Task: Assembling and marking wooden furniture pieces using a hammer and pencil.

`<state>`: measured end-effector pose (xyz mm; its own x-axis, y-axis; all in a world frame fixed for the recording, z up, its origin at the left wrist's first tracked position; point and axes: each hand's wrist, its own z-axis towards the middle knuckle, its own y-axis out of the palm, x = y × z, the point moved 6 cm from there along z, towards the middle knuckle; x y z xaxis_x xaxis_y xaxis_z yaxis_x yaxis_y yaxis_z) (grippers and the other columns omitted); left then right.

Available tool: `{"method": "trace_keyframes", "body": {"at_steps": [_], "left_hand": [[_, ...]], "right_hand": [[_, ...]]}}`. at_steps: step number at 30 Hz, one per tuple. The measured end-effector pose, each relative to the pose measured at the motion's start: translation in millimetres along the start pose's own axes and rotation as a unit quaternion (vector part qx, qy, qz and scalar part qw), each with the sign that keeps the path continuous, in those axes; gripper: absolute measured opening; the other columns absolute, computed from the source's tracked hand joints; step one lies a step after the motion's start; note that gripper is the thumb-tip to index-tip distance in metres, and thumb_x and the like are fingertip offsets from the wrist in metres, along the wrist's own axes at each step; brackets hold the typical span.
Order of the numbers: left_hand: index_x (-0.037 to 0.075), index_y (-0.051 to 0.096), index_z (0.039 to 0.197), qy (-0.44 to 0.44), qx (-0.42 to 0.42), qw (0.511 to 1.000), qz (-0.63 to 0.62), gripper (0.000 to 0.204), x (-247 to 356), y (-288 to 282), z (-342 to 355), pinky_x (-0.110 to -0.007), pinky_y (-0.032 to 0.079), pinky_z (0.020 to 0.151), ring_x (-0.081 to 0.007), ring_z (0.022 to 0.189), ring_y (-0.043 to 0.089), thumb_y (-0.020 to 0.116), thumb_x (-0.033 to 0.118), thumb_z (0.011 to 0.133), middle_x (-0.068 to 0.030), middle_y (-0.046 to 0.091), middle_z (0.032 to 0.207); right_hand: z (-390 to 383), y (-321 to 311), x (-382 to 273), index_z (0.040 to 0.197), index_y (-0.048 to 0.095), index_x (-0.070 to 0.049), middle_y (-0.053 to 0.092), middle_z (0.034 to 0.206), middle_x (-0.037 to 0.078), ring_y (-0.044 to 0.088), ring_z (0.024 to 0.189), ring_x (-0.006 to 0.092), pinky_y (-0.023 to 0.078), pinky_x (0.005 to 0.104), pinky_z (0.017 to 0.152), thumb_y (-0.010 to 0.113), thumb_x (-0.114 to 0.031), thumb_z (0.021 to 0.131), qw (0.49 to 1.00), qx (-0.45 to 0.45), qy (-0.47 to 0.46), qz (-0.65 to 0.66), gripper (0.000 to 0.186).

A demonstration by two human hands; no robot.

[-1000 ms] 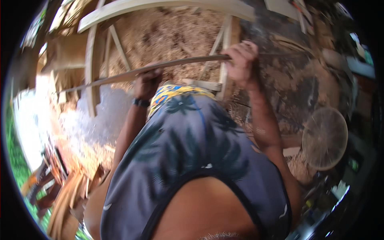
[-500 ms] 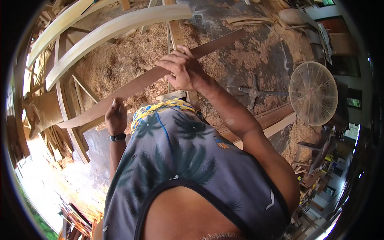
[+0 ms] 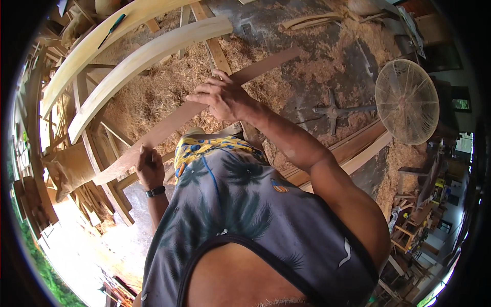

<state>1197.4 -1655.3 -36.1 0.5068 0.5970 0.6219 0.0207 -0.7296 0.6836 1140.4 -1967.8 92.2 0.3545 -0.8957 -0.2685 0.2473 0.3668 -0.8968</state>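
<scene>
Across the front of the person's body, just beyond the waist, a long, thin brown wooden strip [image 3: 169, 125] lay at a slant, its near end low on the left and its far end high on the right. The right hand [image 3: 220, 97] was wrapped over the strip a little past its middle, fingers bent around it in a firm hold. Nearer the other end, the left hand [image 3: 150, 168] was mostly closed, its fingers curled and a fingertip meeting the strip's lower edge; whether it gripped the wood I could not tell. A dark band [image 3: 155, 191] circled that wrist.

Beyond the strip, two pale curved timbers [image 3: 148, 53] rested on a wooden frame [image 3: 92, 143], the farther one carrying a slim teal tool [image 3: 111, 31]. Curly shavings [image 3: 138, 100] covered much of the dark floor [image 3: 312, 61]. To the right stood a round caged fan [image 3: 407, 102], near its cross-shaped base [image 3: 332, 111], and long planks [image 3: 358, 158] lay beneath the right arm. The person wore a grey sleeveless shirt [image 3: 230, 204] printed with palms, above yellow-and-blue cloth [image 3: 220, 147] at the waist.
</scene>
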Motion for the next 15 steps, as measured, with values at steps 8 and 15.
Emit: {"method": "trace_keyframes", "body": {"at_steps": [8, 15], "left_hand": [[0.006, 0.064, 0.111, 0.07, -0.032, 0.994, 0.074, 0.044, 29, 34, -2, -0.022, 0.041, 0.053, -0.0114, 0.068, 0.05, 0.053, 0.047, 0.099, -0.0106, 0.067, 0.099], [0.01, 0.062, 0.106, 0.032, 0.007, 0.996, 0.081, 0.037, 24, 6, 16, -0.022, 0.038, 0.047, -0.0106, 0.06, 0.048, 0.051, 0.045, 0.101, -0.0068, 0.067, 0.09]], "right_hand": [[14, 0, 10, 0.102, 0.074, -0.013, 0.073, 0.086, 0.01, 0.07, 0.083, 0.0272, 0.052, 0.042, 0.081, 0.067, -0.021, 0.083, 0.994, 0.018, 0.009, 0.105, 0.022], [33, -11, 16, 0.086, 0.07, -0.007, 0.067, 0.066, 0.015, 0.07, 0.066, 0.0318, 0.054, 0.043, 0.063, 0.069, -0.022, 0.082, 0.99, -0.029, 0.021, 0.134, 0.016]]}}
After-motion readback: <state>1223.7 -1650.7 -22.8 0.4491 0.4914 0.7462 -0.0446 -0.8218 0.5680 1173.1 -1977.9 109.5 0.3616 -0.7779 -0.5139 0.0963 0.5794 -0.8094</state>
